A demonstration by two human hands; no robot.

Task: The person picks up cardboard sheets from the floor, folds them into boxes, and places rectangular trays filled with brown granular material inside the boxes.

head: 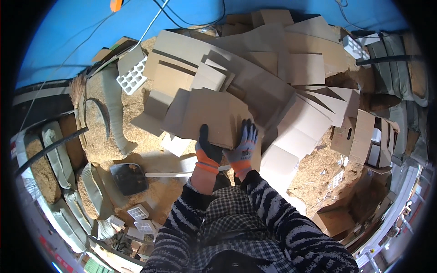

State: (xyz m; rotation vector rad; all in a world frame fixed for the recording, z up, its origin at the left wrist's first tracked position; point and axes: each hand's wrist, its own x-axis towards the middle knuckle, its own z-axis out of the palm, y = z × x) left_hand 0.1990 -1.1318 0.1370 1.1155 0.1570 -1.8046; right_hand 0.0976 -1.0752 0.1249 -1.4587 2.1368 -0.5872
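Both my hands wear grey gloves with orange cuffs and dark fingertips. My left hand [207, 150] grips the near edge of a brown cardboard sheet [215, 112], its thumb on top and the other fingers hidden below. On the sheet's right near corner lies my right hand [244, 145], fingers stretched over the top; whether it grips cannot be told. Behind the sheet spreads a heap of flattened cardboard boxes [266, 78], some overlapping. Folded cartons [283, 157] reach down to the right of my right hand.
A shovel [129, 179] with a white handle lies at left on sawdust-like material. A white moulded tray [132, 75] sits beyond it. Filled sacks [56, 155] line the left side. An open carton [362, 136] holding white pieces stands at right. Cables hang by the blue wall [78, 37].
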